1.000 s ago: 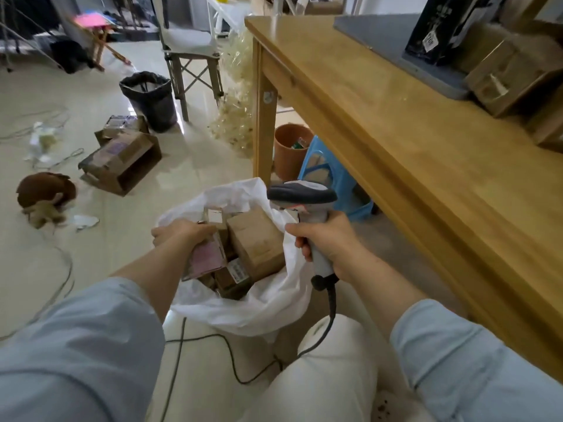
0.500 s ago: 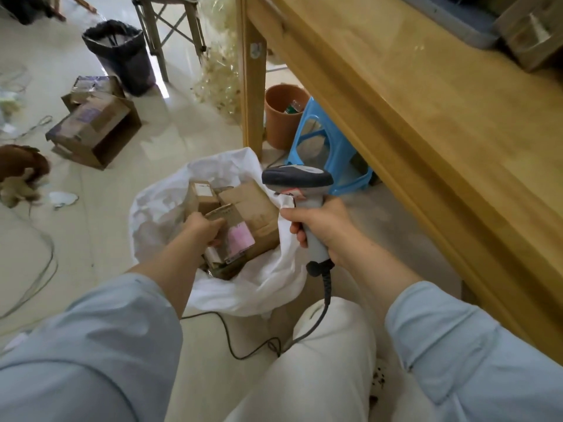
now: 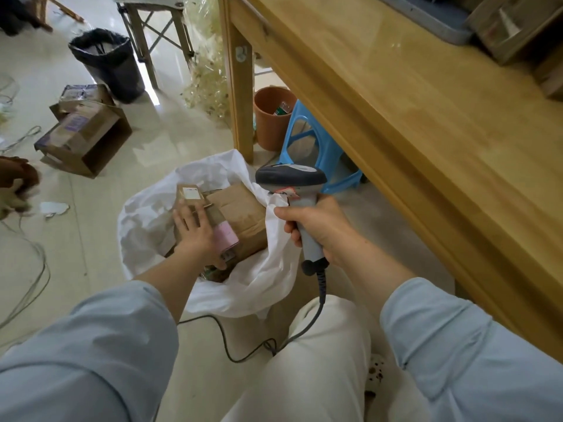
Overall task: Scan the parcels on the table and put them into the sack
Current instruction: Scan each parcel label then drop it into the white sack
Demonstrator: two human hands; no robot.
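A white sack (image 3: 143,220) stands open on the floor beside the wooden table (image 3: 441,141). Several brown cardboard parcels lie inside it, among them a larger box (image 3: 243,213) and a small parcel with a pink label (image 3: 225,239). My left hand (image 3: 195,229) lies flat on the pink-labelled parcel inside the sack, fingers straight. My right hand (image 3: 316,229) grips the handle of a grey barcode scanner (image 3: 292,178) over the sack's right edge. Its cable runs down across my leg.
More parcels (image 3: 511,28) and a grey tray (image 3: 426,22) sit at the table's far side. On the floor stand a black bin (image 3: 106,62), an open cardboard box (image 3: 82,132), an orange bucket (image 3: 271,120) and a blue stool (image 3: 316,147). Loose cables lie at left.
My left hand carried the pink-labelled parcel down into the sack, let go of its grip and now lies flat on it. The scanner hand stayed about where it was.
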